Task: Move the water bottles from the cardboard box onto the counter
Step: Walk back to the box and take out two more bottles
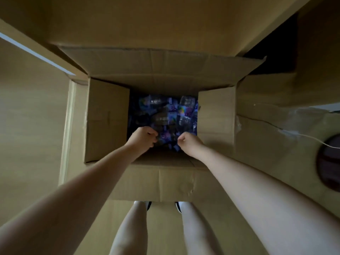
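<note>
Both hands are down inside the open cardboard box (106, 118) at frame centre, reaching in over its near edge. The left hand (142, 138) has its fingers curled toward the middle, right at the near end of the pile of water bottles (165, 115); it looks closed around something dark, probably a bottle, but the spot is too dim to confirm what it has hold of. The right hand (189, 141) is also curled into a loose fist just beside the left, a small gap between them, knuckles up; cannot tell if it holds a bottle or only touches the pile. The bottles lie loose on the box floor, clear plastic with blue and purple labels, jumbled on their sides, filling the dark opening from the hands up to the far wall. All four flaps are folded outward: left flap and right flap lie flat on either side of the opening, far flap at upper centre, near flap at lower centre hanging toward the person's legs (132, 229). The opening is narrow, bounded by the side flaps; open space is straight up toward the camera. Wooden floor (27, 126) surrounds the box. At the right edge, a dark round object (329, 162) with a thin white cable (294, 133) running toward it. The counter cannot be made out for sure.
</note>
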A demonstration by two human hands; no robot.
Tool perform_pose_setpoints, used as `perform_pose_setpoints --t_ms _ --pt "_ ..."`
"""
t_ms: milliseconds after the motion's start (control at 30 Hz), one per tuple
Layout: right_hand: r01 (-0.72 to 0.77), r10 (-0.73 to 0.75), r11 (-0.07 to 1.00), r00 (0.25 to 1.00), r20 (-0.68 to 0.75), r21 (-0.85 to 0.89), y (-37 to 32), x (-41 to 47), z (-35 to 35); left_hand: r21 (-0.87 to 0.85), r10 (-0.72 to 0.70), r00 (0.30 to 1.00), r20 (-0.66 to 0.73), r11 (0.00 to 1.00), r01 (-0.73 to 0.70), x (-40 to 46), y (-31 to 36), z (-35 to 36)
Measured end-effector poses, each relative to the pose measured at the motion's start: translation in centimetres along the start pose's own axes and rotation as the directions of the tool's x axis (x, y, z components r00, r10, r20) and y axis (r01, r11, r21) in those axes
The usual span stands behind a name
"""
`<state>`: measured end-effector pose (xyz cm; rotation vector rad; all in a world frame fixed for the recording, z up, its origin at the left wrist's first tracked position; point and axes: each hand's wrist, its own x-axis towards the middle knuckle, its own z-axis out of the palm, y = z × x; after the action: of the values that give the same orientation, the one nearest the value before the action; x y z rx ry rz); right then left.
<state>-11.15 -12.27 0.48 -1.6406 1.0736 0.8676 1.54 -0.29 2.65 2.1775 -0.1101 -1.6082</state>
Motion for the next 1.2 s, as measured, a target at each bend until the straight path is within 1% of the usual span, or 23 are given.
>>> perform_pose_setpoints --t_ms 100,167,233,333,467,567,633,700,733,800,900,1000,1033,1133,1200 --pt "-0.109 0.116 0.979 0.993 -0.032 0.175 1.9 5.5 1.3 -0.006 -0.008 1.000 -0.008 1.000 0.008 4.4 -1.3 2.4" --pt "-0.196 0.213 0.929 0.977 -0.022 0.315 3.2 8.9 2.4 -0.044 -0.040 0.999 -0.018 0.998 0.039 6.9 -2.2 3.9" --pt "-0.258 0.278 0.847 0.960 0.026 0.465 4.2 12.0 3.5 -0.040 -0.048 0.998 -0.028 0.998 0.047 9.1 -3.2 4.8" --pt "-0.328 0.336 0.687 0.935 0.117 0.648 4.6 15.9 5.0 -0.032 -0.054 0.998 -0.021 0.998 0.053 12.0 -4.6 5.5" --pt "-0.381 0.383 0.563 0.907 0.176 0.734 4.6 19.8 6.3 0.051 -0.056 0.998 -0.018 0.997 0.057 14.7 -6.4 4.5" --pt "-0.400 0.409 0.459 0.888 0.211 0.793 5.0 21.7 6.6 0.073 -0.075 0.997 -0.025 0.994 0.077 15.9 -7.5 4.0" --pt "-0.442 0.420 0.398 0.867 0.268 0.804 4.9 22.1 6.8 0.079 -0.088 0.996 -0.023 0.993 0.090 16.3 -7.9 4.1" --pt "-0.465 0.436 0.365 0.851 0.294 0.806 4.6 22.0 7.0 0.075 -0.091 0.996 -0.018 0.993 0.092 16.5 -7.9 4.3" --pt "-0.449 0.441 0.358 0.854 0.276 0.818 4.4 22.0 7.1 0.070 -0.089 0.996 -0.015 0.993 0.090 16.5 -7.9 4.5" --pt "-0.397 0.447 0.387 0.870 0.207 0.832 4.0 21.9 7.3 0.074 -0.081 0.997 -0.009 0.994 0.082 16.5 -7.8 4.8" --pt "-0.322 0.399 0.453 0.907 0.134 0.832 2.8 21.3 7.8 0.090 -0.075 0.997 -0.018 0.993 0.076 16.1 -7.6 4.9" --pt "-0.259 0.412 0.515 0.911 0.029 0.817 1.9 20.2 8.3 0.113 -0.072 0.997 -0.025 0.991 0.075 15.0 -6.9 4.8" --pt "-0.248 0.424 0.564 0.906 -0.018 0.788 1.7 19.7 8.3 0.125 -0.072 0.997 -0.026 0.989 0.075 14.5 -6.6 4.7" --pt "-0.235 0.421 0.740 0.893 -0.161 0.630 1.3 17.7 7.6 0.179 -0.037 0.998 -0.048 0.983 0.045 13.2 -5.3 4.0" --pt "-0.228 0.396 0.787 0.899 -0.187 0.573 0.9 16.4 6.6 0.249 0.000 0.998 -0.070 0.968 0.018 12.4 -4.3 3.4"
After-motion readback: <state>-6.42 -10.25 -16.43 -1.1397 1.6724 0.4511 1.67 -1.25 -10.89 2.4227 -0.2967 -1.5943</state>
